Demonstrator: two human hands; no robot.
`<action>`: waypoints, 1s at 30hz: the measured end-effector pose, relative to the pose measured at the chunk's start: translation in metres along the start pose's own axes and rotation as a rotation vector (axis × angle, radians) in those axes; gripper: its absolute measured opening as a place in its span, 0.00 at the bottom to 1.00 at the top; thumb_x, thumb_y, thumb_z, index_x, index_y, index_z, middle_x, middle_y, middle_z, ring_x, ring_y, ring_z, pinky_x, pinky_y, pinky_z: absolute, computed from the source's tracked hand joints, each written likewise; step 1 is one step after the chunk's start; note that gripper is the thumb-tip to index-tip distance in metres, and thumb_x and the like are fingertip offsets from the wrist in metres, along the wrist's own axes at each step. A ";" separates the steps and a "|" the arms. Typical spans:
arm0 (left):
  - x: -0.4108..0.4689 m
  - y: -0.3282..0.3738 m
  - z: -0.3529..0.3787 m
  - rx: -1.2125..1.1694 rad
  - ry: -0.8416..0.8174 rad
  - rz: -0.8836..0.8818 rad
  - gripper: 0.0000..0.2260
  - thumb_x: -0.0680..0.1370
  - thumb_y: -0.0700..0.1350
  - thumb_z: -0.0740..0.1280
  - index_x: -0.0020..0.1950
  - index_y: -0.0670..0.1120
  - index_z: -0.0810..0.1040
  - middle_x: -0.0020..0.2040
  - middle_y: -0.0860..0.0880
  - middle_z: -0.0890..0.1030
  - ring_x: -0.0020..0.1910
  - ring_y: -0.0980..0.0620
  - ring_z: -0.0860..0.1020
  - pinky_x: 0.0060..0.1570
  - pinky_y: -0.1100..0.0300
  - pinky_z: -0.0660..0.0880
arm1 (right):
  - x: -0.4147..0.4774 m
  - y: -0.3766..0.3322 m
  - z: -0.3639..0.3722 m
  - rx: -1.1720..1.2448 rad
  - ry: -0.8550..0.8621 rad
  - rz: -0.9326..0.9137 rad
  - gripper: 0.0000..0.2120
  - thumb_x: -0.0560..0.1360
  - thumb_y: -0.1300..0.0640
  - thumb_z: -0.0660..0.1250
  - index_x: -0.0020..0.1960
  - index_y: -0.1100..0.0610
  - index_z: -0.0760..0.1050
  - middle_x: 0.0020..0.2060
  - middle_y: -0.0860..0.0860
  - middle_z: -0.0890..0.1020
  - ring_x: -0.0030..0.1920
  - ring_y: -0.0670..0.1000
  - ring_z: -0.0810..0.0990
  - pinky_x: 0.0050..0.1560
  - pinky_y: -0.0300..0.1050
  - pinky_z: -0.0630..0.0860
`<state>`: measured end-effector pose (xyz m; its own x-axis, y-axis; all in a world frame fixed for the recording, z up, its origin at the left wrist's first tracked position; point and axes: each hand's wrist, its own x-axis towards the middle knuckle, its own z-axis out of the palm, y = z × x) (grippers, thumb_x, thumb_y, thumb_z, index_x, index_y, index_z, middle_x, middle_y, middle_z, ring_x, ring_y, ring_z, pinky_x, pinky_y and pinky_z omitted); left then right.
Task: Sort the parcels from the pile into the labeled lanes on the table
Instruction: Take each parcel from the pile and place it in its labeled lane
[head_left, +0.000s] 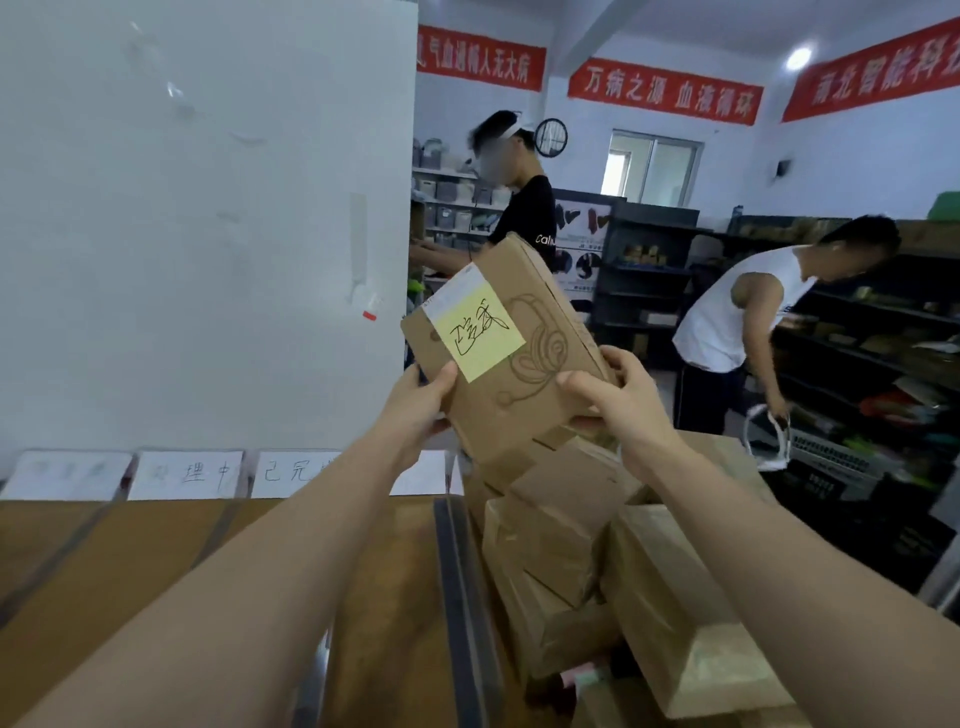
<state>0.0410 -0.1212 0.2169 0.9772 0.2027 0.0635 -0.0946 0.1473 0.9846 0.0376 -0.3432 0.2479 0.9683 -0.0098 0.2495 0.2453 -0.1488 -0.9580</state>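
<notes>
- Fingers (582, 387) of the right hand (631, 402) were clamped on the lower right edge of a flat cardboard parcel (524, 374), thumb on its face.
- Fingers (441, 376) of the left hand (415, 410) gripped the same parcel at its lower left edge, thumb lying just below the yellow note (480, 338).
- That parcel was held up in the air, tilted, above the pile (597, 545) of brown parcels and clear of it.
- On the parcel's face sat the yellow note with handwritten black characters, partly overlapping a white printed label (454, 288); a line drawing of headphones showed beside the note.
- Left of the pile, the brown worktop (156, 551) was split by dark strips into lanes, with white paper signs (187, 475) standing at the far edge against a white board (208, 223).
- Beyond the parcel, a person in a black shirt (519, 202) stood by shelves, and right of it a person in a white sleeveless top (743, 312) bent towards dark shelving (883, 338).
</notes>
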 end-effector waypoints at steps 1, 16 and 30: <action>-0.002 -0.001 -0.007 0.001 -0.002 -0.006 0.18 0.81 0.51 0.63 0.69 0.48 0.70 0.64 0.50 0.78 0.60 0.49 0.77 0.51 0.52 0.77 | -0.002 0.002 0.008 0.021 -0.012 0.023 0.36 0.72 0.54 0.76 0.75 0.54 0.64 0.65 0.54 0.73 0.57 0.54 0.79 0.52 0.55 0.83; -0.053 -0.018 -0.113 0.055 0.202 -0.070 0.11 0.82 0.49 0.60 0.62 0.49 0.75 0.47 0.55 0.80 0.41 0.57 0.77 0.36 0.58 0.75 | -0.050 0.028 0.116 -0.105 -0.131 0.115 0.29 0.76 0.45 0.70 0.71 0.57 0.69 0.60 0.52 0.77 0.59 0.52 0.76 0.58 0.47 0.72; -0.069 -0.052 -0.178 0.099 0.334 -0.177 0.06 0.81 0.42 0.61 0.57 0.48 0.70 0.49 0.50 0.78 0.44 0.53 0.78 0.37 0.59 0.73 | -0.074 0.063 0.185 -0.143 -0.222 0.279 0.32 0.73 0.36 0.69 0.70 0.54 0.71 0.65 0.52 0.77 0.64 0.56 0.76 0.66 0.61 0.74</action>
<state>-0.0559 0.0296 0.1326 0.8596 0.4885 -0.1497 0.1049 0.1179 0.9875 -0.0098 -0.1687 0.1430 0.9873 0.1428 -0.0695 -0.0226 -0.3068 -0.9515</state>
